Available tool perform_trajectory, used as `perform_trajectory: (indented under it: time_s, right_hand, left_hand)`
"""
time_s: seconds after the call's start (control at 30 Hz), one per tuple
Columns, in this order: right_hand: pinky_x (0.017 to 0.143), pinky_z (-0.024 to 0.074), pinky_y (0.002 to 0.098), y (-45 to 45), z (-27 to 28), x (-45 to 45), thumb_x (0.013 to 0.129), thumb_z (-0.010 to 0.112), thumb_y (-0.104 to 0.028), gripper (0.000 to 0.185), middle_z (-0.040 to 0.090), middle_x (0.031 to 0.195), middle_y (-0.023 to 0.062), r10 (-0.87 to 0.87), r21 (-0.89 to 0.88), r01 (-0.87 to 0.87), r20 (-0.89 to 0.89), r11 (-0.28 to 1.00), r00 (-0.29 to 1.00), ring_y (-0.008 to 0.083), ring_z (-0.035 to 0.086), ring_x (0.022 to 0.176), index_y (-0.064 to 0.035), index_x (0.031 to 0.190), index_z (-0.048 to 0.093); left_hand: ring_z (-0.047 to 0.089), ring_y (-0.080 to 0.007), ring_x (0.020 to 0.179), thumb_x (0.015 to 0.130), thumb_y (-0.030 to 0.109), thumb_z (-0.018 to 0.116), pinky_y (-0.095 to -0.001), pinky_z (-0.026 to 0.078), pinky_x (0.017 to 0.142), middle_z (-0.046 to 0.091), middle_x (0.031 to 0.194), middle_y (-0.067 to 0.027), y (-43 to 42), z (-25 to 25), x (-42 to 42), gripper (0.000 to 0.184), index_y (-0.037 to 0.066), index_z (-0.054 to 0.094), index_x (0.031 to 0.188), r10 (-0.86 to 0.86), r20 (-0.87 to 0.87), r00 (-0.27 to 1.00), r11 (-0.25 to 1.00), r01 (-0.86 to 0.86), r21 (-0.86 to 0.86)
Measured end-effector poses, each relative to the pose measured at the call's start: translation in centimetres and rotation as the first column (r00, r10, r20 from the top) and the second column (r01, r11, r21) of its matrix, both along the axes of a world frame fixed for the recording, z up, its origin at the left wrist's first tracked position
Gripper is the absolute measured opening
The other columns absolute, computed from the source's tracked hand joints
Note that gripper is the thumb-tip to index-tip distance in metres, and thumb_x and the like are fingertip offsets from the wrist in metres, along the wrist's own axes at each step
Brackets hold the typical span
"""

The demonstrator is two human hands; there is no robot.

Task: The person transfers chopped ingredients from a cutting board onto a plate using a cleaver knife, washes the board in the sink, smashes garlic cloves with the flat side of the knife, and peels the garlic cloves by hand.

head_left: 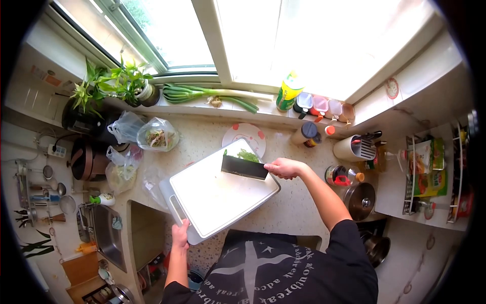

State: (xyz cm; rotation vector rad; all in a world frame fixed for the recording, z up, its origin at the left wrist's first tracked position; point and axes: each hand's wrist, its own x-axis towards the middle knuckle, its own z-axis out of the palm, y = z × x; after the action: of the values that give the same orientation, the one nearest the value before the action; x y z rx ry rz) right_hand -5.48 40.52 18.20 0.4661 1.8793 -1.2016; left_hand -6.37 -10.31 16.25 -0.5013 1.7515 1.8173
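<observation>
My right hand (pixel 283 168) is closed around the handle of a cleaver (pixel 245 167), whose wide dark blade stands against the white cutting board (pixel 207 202). Just beyond the blade, chopped greens (pixel 247 155) lie bunched near the board's far edge. My left hand (pixel 180 234) grips the near left corner of the board, by its grey handle end. The board sits at an angle, and its far edge overlaps a plate with red patterns (pixel 243 133). Whether the board is raised off the counter is hard to tell.
Plastic bags of food (pixel 158 135) stand left of the board. Long green onions (pixel 217 94) lie on the windowsill beside potted plants (pixel 124 83). A knife block (pixel 354 150), bottles and a lidded pot (pixel 360 201) line the right side. A sink (pixel 109 228) is at left.
</observation>
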Motion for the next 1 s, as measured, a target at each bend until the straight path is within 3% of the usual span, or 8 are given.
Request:
perform_trajectory:
  time_s: [0.2, 0.23, 0.5, 0.63, 0.83, 1.0]
  right_hand:
    - [0.039, 0.0328, 0.0286, 1.5, -1.8, -1.4, 0.099, 0.044, -0.066, 0.062, 0.042, 0.058, -0.0024, -0.074, -0.017, 0.073, -0.036, 0.997, 0.997, 0.0107, 0.04, 0.046, -0.0128, 0.068, 0.044]
    - [0.051, 0.0474, 0.0343, 2.2, -2.4, -2.0, 0.099, 0.042, -0.067, 0.064, 0.054, 0.073, 0.0029, -0.007, 0.027, 0.007, 0.027, 1.0, 1.0, 0.0164, 0.053, 0.059, -0.0072, 0.101, 0.067]
    - [0.057, 0.053, 0.0384, 3.9, -3.2, -4.4, 0.098, 0.042, -0.067, 0.07, 0.06, 0.081, 0.0092, -0.016, 0.109, 0.019, -0.025, 0.994, 1.0, 0.0228, 0.059, 0.066, -0.0037, 0.11, 0.067]
    - [0.057, 0.0529, 0.0394, 4.7, -4.6, -5.2, 0.098, 0.043, -0.065, 0.068, 0.06, 0.081, 0.0092, -0.077, 0.103, 0.081, -0.047, 0.991, 0.996, 0.0233, 0.06, 0.065, -0.0021, 0.11, 0.067]
    - [0.051, 0.0496, 0.0367, 4.7, -4.5, -4.5, 0.1, 0.044, -0.062, 0.062, 0.057, 0.072, 0.006, -0.145, 0.12, 0.165, -0.155, 0.979, 0.977, 0.0206, 0.057, 0.058, -0.0038, 0.095, 0.065]
    - [0.047, 0.0472, 0.0331, 2.7, -3.6, -2.0, 0.101, 0.044, -0.059, 0.058, 0.053, 0.068, 0.0021, -0.163, -0.02, 0.162, -0.15, 0.987, 0.975, 0.0157, 0.052, 0.054, -0.0056, 0.087, 0.062]
  left_hand:
    - [0.069, -0.0217, 0.088, 0.098, 0.011, 0.061, -0.0331, 0.055, 0.078, 0.071, 0.101, -0.0141, 0.0, 1.1, -0.5, 0.024, -0.009, 0.068, 0.11, -0.004, 0.013, 1.0, 0.999, 0.005, -0.032]
    - [0.069, -0.0218, 0.088, 0.098, 0.011, 0.061, -0.0331, 0.055, 0.078, 0.071, 0.101, -0.0142, 0.0, 0.9, -0.5, 0.024, -0.009, 0.067, 0.11, -0.001, 0.013, 1.0, 0.999, 0.001, -0.037]
    - [0.069, -0.022, 0.088, 0.096, 0.012, 0.064, -0.0332, 0.055, 0.078, 0.071, 0.1, -0.0141, 0.1, 1.1, -0.8, 0.025, -0.009, 0.066, 0.111, 0.015, 0.022, 1.0, 0.997, -0.014, -0.076]
    - [0.069, -0.0213, 0.088, 0.096, 0.012, 0.064, -0.0327, 0.055, 0.077, 0.071, 0.1, -0.0135, 0.3, 1.8, -0.9, 0.025, -0.008, 0.067, 0.11, 0.023, 0.027, 0.999, 0.996, -0.02, -0.083]
    - [0.068, -0.02, 0.087, 0.096, 0.013, 0.065, -0.0321, 0.055, 0.077, 0.07, 0.1, -0.0129, -0.9, 2.5, -1.1, 0.025, -0.008, 0.066, 0.11, 0.011, 0.025, 1.0, 0.996, -0.009, -0.092]
    - [0.068, -0.0201, 0.087, 0.095, 0.013, 0.065, -0.032, 0.055, 0.077, 0.07, 0.1, -0.0128, -1.1, 3.0, -1.0, 0.026, -0.008, 0.066, 0.11, 0.009, 0.022, 1.0, 0.997, -0.007, -0.077]
